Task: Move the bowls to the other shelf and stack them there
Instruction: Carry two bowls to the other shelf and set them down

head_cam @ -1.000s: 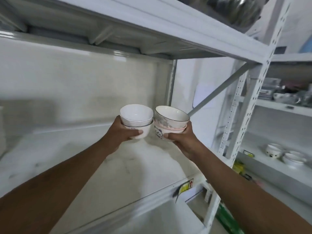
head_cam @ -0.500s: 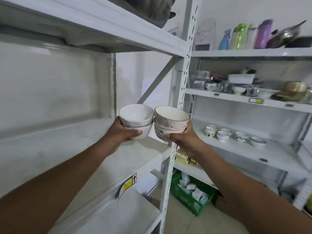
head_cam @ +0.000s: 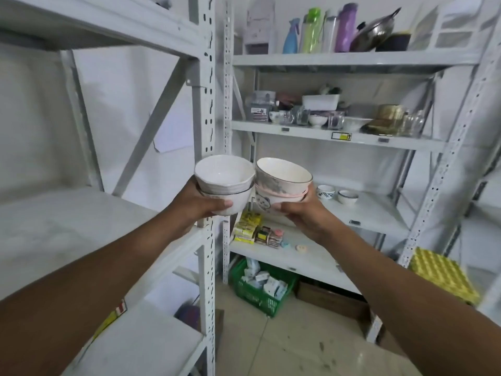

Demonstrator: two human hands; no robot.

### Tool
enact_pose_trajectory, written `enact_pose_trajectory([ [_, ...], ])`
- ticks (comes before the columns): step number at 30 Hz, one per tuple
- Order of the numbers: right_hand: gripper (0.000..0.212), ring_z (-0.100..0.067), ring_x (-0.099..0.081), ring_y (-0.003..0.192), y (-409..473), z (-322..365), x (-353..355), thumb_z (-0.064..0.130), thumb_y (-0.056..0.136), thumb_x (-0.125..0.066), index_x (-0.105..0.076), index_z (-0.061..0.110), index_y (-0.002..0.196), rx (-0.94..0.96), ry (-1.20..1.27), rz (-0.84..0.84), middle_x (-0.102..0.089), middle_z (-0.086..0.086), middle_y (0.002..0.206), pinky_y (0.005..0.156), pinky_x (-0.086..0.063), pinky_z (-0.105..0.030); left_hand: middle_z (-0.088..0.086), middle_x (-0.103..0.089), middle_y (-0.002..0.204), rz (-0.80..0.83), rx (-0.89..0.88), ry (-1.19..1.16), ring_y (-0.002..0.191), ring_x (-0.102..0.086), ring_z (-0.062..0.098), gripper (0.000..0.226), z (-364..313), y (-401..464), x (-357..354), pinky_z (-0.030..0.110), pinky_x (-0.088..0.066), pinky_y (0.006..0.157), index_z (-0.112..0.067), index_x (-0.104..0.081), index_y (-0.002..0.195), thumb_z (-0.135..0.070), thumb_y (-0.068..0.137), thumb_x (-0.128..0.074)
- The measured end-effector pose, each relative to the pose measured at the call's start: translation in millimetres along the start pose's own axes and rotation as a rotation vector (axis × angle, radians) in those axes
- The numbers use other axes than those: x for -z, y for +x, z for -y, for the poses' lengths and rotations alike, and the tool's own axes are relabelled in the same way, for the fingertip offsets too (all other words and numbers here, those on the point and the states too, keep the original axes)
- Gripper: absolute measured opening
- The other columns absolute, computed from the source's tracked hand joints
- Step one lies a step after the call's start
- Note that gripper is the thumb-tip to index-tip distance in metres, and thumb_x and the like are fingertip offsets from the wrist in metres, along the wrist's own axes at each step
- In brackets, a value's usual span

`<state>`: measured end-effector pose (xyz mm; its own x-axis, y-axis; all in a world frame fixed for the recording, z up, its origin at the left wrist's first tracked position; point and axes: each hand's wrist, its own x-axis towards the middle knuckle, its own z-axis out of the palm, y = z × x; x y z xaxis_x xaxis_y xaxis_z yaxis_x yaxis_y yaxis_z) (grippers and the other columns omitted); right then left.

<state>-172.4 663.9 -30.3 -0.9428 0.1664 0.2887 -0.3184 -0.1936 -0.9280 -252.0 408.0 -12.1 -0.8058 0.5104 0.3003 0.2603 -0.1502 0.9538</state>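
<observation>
Left hand (head_cam: 199, 206) grips a stack of white bowls (head_cam: 224, 183) from below and the side, thumb curled across the lower bowl's wall; at least two bowls nested, the lower one with a thin dark rim line. Right hand (head_cam: 303, 213) grips a second stack (head_cam: 282, 183): a cream bowl with a dark rim and grey marbling on top, a pink-rimmed bowl under it, a bowl with a cartoon face print at the bottom. Thumb lies across the bottom bowl. The two stacks touch or nearly touch rim to rim; I cannot tell which. Both are held in the air, in front of the uprights where the left shelving unit (head_cam: 202, 131) meets the right one, not resting on any shelf.

On the right unit, the shelf (head_cam: 379, 210) behind the right-hand stack carries two small bowls: a blue-patterned one (head_cam: 326, 191) and a dark-rimmed one (head_cam: 347, 197), just beside each other near the back edge. Shelf above: glassware and small bowls, crowded. Top shelf: spray bottle (head_cam: 291, 36), green bottle (head_cam: 311, 29), purple bottle (head_cam: 345, 27), metal pan (head_cam: 375, 29). On the floor, a green basket (head_cam: 261, 293).
</observation>
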Motion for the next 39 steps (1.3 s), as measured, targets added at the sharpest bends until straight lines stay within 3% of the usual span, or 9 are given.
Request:
enact_pose_trajectory([
  [2, 0.105, -0.034, -0.060, 0.127, 3, 1, 15, -0.017, 0.059, -0.084, -0.033, 0.012, 0.146, -0.008, 0.002, -0.012, -0.058, -0.019, 0.140, 0.086, -0.058, -0.042, 0.008, -0.068, 0.121, 0.007, 0.010, -0.044, 0.108, -0.067, 0.022, 0.091, 5, 11, -14, 0.033, -0.058, 0.070, -0.015, -0.049, 0.135, -0.012, 0.053, -0.088],
  [6, 0.116, -0.034, -0.057, 0.130, 8, 1, 46, -0.007, 0.051, -0.092, -0.032, 0.015, 0.148, -0.036, -0.009, -0.050, -0.056, -0.018, 0.142, 0.097, -0.054, -0.052, 0.006, -0.070, 0.117, 0.017, 0.025, -0.109, 0.106, -0.068, 0.021, 0.091, 15, 33, -40, 0.040, -0.059, 0.076, -0.015, -0.052, 0.131, -0.016, 0.046, -0.088],
  [12, 0.116, -0.037, -0.054, 0.133, 12, 9, 91, -0.006, 0.054, -0.093, -0.031, 0.013, 0.150, -0.012, -0.036, -0.067, -0.054, -0.020, 0.144, 0.104, -0.047, -0.059, 0.001, -0.075, 0.102, 0.073, 0.045, -0.173, 0.094, -0.072, 0.015, 0.076, 25, 67, -86, 0.033, -0.059, 0.068, -0.020, -0.060, 0.117, -0.016, 0.045, -0.086],
  [18, 0.100, -0.035, -0.058, 0.128, 15, 17, 140, -0.015, 0.062, -0.081, -0.035, 0.010, 0.147, 0.036, -0.024, -0.092, -0.059, -0.020, 0.139, 0.092, -0.056, -0.046, 0.009, -0.070, 0.117, 0.083, 0.041, -0.169, 0.102, -0.070, 0.021, 0.090, 37, 106, -127, 0.036, -0.058, 0.072, -0.013, -0.053, 0.132, -0.018, 0.049, -0.087],
  [25, 0.098, -0.035, -0.058, 0.129, 19, 16, 184, -0.019, 0.064, -0.078, -0.036, 0.012, 0.147, 0.060, -0.043, -0.172, -0.058, -0.020, 0.140, 0.087, -0.057, -0.044, 0.011, -0.067, 0.123, 0.091, 0.057, -0.179, 0.112, -0.065, 0.029, 0.098, 57, 157, -164, 0.045, -0.058, 0.079, -0.015, -0.050, 0.133, -0.018, 0.045, -0.092],
  [29, 0.105, -0.036, -0.055, 0.131, 27, 15, 210, -0.014, 0.060, -0.084, -0.034, 0.013, 0.148, 0.068, -0.046, -0.223, -0.056, -0.019, 0.141, 0.094, -0.055, -0.050, 0.011, -0.066, 0.124, 0.101, 0.040, -0.191, 0.112, -0.065, 0.028, 0.097, 70, 183, -183, 0.037, -0.058, 0.071, -0.015, -0.049, 0.134, -0.015, 0.046, -0.092],
  [33, 0.112, -0.037, -0.053, 0.133, 42, 10, 236, -0.007, 0.054, -0.091, -0.032, 0.014, 0.148, 0.063, -0.049, -0.311, -0.053, -0.019, 0.144, 0.099, -0.052, -0.056, 0.011, -0.067, 0.122, 0.103, 0.042, -0.224, 0.112, -0.065, 0.027, 0.095, 87, 214, -198, 0.042, -0.058, 0.077, -0.013, -0.052, 0.131, -0.013, 0.044, -0.092],
  [36, 0.104, -0.043, -0.053, 0.132, 62, 5, 256, -0.016, 0.061, -0.083, -0.033, 0.010, 0.149, 0.089, -0.097, -0.325, -0.055, -0.024, 0.141, 0.100, -0.047, -0.066, 0.011, -0.069, 0.119, 0.131, 0.039, -0.213, 0.110, -0.066, 0.029, 0.093, 101, 243, -204, 0.043, -0.058, 0.077, -0.013, -0.054, 0.128, -0.013, 0.043, -0.092],
  [39, 0.100, -0.043, -0.055, 0.130, 83, 0, 270, -0.022, 0.063, -0.077, -0.034, 0.010, 0.148, 0.086, -0.121, -0.366, -0.055, -0.025, 0.140, 0.098, -0.049, -0.065, 0.008, -0.069, 0.118, 0.154, 0.045, -0.218, 0.108, -0.067, 0.025, 0.089, 115, 276, -208, 0.045, -0.058, 0.080, -0.017, -0.054, 0.126, -0.010, 0.046, -0.091],
])
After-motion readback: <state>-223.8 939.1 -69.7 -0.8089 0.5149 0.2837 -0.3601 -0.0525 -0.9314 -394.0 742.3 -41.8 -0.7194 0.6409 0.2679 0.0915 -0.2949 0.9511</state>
